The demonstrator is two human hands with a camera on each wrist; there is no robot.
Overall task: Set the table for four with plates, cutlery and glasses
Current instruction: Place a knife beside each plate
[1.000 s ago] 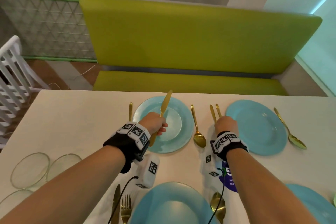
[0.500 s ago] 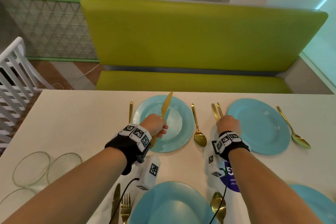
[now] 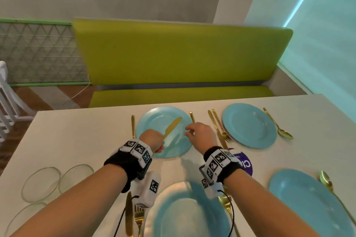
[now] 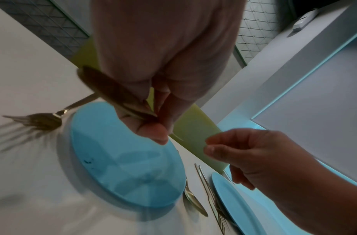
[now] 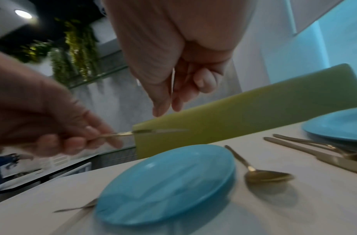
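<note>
My left hand (image 3: 154,139) grips the handle of a gold knife (image 3: 172,127) and holds it tilted above the far left blue plate (image 3: 154,121); the wrist view shows thumb and fingers around the handle (image 4: 113,90). My right hand (image 3: 189,132) hovers over that plate's right rim, close to the blade, fingers loosely bent and holding nothing (image 5: 165,105). A fork (image 3: 133,126) lies left of this plate and a spoon (image 3: 192,116) right of it, partly under my right hand. Beside the far right plate (image 3: 249,126) lie a knife (image 3: 214,127) and a fork (image 3: 223,131).
A spoon (image 3: 279,125) lies right of the far right plate. Two blue plates (image 3: 185,211) (image 3: 308,204) sit at the near edge with gold cutlery (image 3: 133,217) beside them. Clear glasses (image 3: 41,183) stand at the near left. A green bench (image 3: 181,54) runs behind the table.
My right hand has let go of the knife and fork beside the far right plate and moved left to the plate under the held knife. My left hand keeps its grip.
</note>
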